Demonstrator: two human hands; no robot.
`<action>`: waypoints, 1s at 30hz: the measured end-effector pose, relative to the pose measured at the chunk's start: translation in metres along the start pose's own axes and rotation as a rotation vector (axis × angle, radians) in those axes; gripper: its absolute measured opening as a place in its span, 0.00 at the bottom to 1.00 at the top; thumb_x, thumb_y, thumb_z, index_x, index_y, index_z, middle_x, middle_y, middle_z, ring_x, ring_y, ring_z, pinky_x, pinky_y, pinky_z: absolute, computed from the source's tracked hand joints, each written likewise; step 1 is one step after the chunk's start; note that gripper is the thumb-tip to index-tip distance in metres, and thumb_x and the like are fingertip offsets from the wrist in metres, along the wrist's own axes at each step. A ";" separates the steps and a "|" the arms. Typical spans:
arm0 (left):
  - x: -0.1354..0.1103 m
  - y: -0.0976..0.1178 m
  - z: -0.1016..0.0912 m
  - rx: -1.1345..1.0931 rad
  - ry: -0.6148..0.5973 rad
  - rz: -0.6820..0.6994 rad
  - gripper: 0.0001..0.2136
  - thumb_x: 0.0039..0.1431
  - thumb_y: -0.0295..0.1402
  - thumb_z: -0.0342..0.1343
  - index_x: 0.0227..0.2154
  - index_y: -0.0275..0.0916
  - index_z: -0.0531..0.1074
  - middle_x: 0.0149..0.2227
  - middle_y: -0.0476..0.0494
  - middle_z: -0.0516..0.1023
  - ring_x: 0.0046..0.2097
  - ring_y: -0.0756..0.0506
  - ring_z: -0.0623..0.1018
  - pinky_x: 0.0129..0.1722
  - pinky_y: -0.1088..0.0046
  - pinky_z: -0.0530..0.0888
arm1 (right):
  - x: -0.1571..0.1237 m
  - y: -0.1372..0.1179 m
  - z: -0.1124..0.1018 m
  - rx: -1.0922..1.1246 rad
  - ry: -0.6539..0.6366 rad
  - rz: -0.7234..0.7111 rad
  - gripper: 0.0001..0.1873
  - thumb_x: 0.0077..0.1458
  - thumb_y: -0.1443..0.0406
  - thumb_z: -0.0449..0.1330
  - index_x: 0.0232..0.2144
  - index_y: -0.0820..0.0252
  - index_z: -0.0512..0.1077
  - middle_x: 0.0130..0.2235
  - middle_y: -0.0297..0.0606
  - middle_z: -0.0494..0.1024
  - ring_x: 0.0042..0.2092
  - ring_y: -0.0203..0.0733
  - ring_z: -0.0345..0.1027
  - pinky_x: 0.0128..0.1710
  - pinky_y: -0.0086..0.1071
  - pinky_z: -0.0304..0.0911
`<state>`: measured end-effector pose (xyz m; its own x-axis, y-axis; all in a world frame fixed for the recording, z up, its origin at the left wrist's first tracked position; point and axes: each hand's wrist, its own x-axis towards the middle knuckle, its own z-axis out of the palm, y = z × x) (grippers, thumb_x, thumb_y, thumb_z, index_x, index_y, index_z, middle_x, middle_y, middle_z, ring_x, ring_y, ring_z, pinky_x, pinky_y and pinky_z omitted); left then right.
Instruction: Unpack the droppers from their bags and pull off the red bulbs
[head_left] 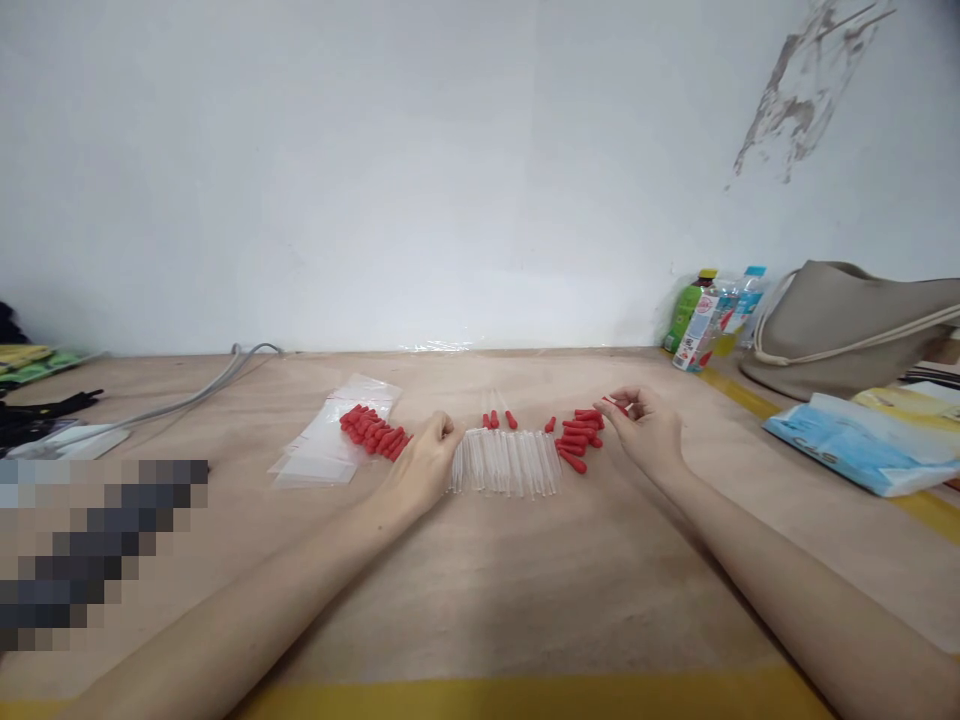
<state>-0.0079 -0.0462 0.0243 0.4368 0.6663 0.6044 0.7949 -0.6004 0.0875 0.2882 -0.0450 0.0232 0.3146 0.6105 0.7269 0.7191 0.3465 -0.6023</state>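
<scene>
A row of clear glass dropper tubes (506, 463) lies on the wooden table (480, 590) in front of me. My left hand (421, 466) rests at the row's left end with its fingers curled in; what they hold, if anything, is hidden. Just left of it lies a heap of red rubber bulbs (373, 432) beside flat clear plastic bags (330, 440). My right hand (645, 428) is closed in a pinch on a red rubber bulb (616, 404), next to a second heap of red bulbs (579, 436) at the row's right end.
A grey cable (187, 400) runs across the table's left side. Drink bottles (709, 320) and a beige bag (847, 320) stand at the back right by the white wall. A blue and white packet (862, 445) lies on the right. Black and green items sit far left.
</scene>
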 end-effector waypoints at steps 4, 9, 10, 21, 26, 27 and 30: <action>0.004 0.007 0.008 -0.033 0.001 -0.039 0.09 0.60 0.31 0.39 0.31 0.39 0.64 0.26 0.50 0.63 0.26 0.50 0.64 0.23 0.76 0.62 | 0.001 0.009 0.000 -0.001 -0.002 0.101 0.14 0.44 0.55 0.59 0.23 0.61 0.69 0.23 0.33 0.69 0.22 0.32 0.55 0.23 0.29 0.54; 0.003 0.010 0.011 0.065 -0.047 0.121 0.08 0.58 0.27 0.41 0.35 0.38 0.66 0.33 0.46 0.64 0.30 0.48 0.65 0.26 0.75 0.64 | 0.002 0.014 0.001 0.020 0.026 0.162 0.14 0.42 0.55 0.59 0.24 0.62 0.70 0.22 0.33 0.67 0.22 0.33 0.54 0.22 0.29 0.53; 0.002 0.010 0.012 0.075 -0.051 0.145 0.09 0.58 0.26 0.42 0.35 0.38 0.66 0.33 0.45 0.65 0.31 0.48 0.66 0.27 0.74 0.65 | 0.002 0.014 0.001 0.025 0.028 0.173 0.14 0.42 0.56 0.60 0.24 0.62 0.70 0.21 0.32 0.66 0.22 0.32 0.54 0.22 0.29 0.53; -0.003 0.022 0.016 -0.116 -0.060 0.237 0.10 0.57 0.33 0.49 0.41 0.36 0.67 0.39 0.39 0.71 0.41 0.44 0.72 0.40 0.66 0.71 | -0.003 0.024 0.016 0.169 -0.145 0.201 0.17 0.44 0.59 0.55 0.33 0.66 0.72 0.32 0.42 0.73 0.28 0.35 0.64 0.29 0.31 0.63; -0.008 0.026 0.009 -0.109 -0.046 0.266 0.15 0.56 0.38 0.50 0.43 0.35 0.67 0.42 0.38 0.71 0.44 0.41 0.70 0.44 0.62 0.69 | -0.006 0.029 0.017 0.153 -0.191 0.192 0.14 0.43 0.59 0.57 0.31 0.64 0.71 0.24 0.36 0.71 0.23 0.33 0.60 0.23 0.28 0.59; -0.010 0.026 0.006 -0.105 -0.033 0.275 0.15 0.56 0.38 0.50 0.43 0.35 0.67 0.42 0.39 0.71 0.45 0.41 0.69 0.44 0.62 0.69 | -0.006 0.029 0.016 0.140 -0.194 0.188 0.14 0.43 0.58 0.58 0.30 0.63 0.71 0.22 0.34 0.70 0.22 0.33 0.60 0.22 0.28 0.57; -0.020 0.020 -0.002 -0.103 -0.011 0.290 0.13 0.57 0.36 0.50 0.43 0.37 0.68 0.42 0.40 0.71 0.44 0.42 0.69 0.43 0.63 0.68 | -0.007 0.027 0.013 0.063 -0.202 0.193 0.14 0.43 0.55 0.58 0.27 0.62 0.71 0.18 0.31 0.67 0.21 0.33 0.58 0.21 0.28 0.54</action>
<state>-0.0013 -0.0725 0.0160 0.6441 0.4647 0.6076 0.5898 -0.8075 -0.0076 0.2973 -0.0304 -0.0031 0.3076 0.7965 0.5205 0.6159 0.2503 -0.7470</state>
